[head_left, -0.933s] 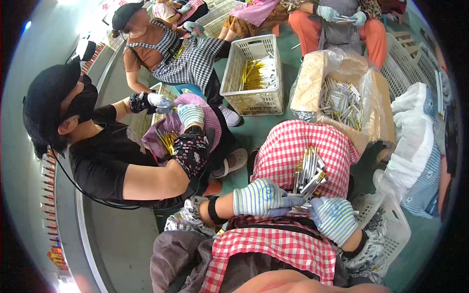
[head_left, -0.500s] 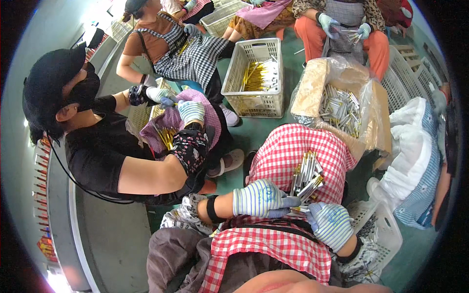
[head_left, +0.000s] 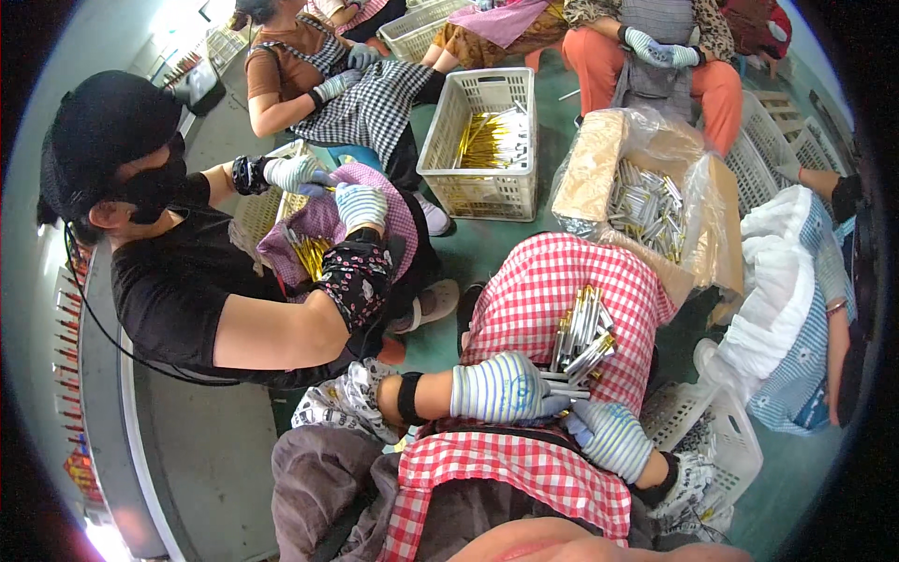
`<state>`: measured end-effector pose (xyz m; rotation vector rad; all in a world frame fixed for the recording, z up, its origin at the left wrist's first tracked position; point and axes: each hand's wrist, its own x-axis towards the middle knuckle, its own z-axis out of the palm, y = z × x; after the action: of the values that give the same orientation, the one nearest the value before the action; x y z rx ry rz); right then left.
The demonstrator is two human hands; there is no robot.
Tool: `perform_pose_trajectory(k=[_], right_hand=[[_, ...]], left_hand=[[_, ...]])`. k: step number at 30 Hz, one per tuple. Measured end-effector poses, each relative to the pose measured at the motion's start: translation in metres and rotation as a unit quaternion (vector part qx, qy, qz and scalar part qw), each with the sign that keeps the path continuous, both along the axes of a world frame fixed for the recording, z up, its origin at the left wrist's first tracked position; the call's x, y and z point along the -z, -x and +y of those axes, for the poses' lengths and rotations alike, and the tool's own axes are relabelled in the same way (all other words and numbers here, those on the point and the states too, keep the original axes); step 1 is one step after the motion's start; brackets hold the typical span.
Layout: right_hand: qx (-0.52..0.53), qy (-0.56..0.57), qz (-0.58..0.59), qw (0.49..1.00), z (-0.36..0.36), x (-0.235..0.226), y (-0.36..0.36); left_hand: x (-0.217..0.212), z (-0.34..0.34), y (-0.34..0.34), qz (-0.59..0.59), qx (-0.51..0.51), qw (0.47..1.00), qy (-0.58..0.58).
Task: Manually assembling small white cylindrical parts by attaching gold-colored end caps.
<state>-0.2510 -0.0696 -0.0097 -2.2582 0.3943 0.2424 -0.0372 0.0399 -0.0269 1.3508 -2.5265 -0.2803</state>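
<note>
Take the red-and-white checked apron (head_left: 562, 290) over the person's knees as the marker. Far to its left, a co-worker in a black cap and black top (head_left: 178, 290) bends over a purple cloth (head_left: 323, 225) with yellow-tipped pieces bunched in it, both striped gloves busy there.

At the near edge of the apron, the gloved left hand (head_left: 494, 389) is curled around a few thin silver rods (head_left: 560, 382), the fingers closed on them. Just right of it and a little lower, the right hand (head_left: 609, 438) is curled too, but I cannot tell whether it grips anything; its fingertips sit close to the rod ends. On the apron itself lies a small pile of silver-and-gold tubes (head_left: 582, 332), a loose handful only.

Beyond the apron, a white basket (head_left: 482, 192) holds a shallow layer of gold and silver pieces, well short of full. Right of that, and just beyond the apron's far right corner, a plastic-lined cardboard box (head_left: 599, 169) is heaped with plain silver tubes (head_left: 646, 206).

Judging by that heap against the thin layer in the basket, most of the work looks left to do.
</note>
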Motion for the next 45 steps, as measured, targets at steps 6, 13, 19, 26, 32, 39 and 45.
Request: perform_pose_trajectory(k=[6, 13, 19, 26, 32, 39, 45], right_hand=[[0.003, -0.052, 0.000, 0.999, -0.008, 0.005, -0.002], [-0.035, 0.258, -0.154, 0.953, -0.022, -0.012, 0.005], [0.017, 0.169, -0.084, 0.982, -0.032, -0.025, -0.001], [0.145, 0.031, -0.180, 0.972, -0.040, -0.007, 0.034], [0.106, 0.106, -0.112, 0.982, -0.040, -0.023, 0.047], [-0.022, 0.322, -0.100, 0.941, -0.026, -0.012, 0.029], [-0.021, 0.237, -0.108, 0.965, -0.020, 0.006, 0.043]], left_hand=[[-0.006, -0.008, -0.002, -0.006, 0.010, 0.999, -0.036], [-0.005, -0.016, -0.022, 0.094, -0.054, 0.990, -0.088], [-0.006, -0.016, -0.019, 0.082, -0.055, 0.985, -0.138], [-0.018, -0.024, -0.027, 0.095, -0.021, 0.988, -0.116], [-0.028, -0.017, -0.028, 0.058, -0.065, 0.982, -0.165], [-0.027, -0.018, -0.013, 0.057, -0.026, 0.997, -0.042], [-0.018, -0.019, 0.004, 0.053, 0.008, 0.998, -0.011]])
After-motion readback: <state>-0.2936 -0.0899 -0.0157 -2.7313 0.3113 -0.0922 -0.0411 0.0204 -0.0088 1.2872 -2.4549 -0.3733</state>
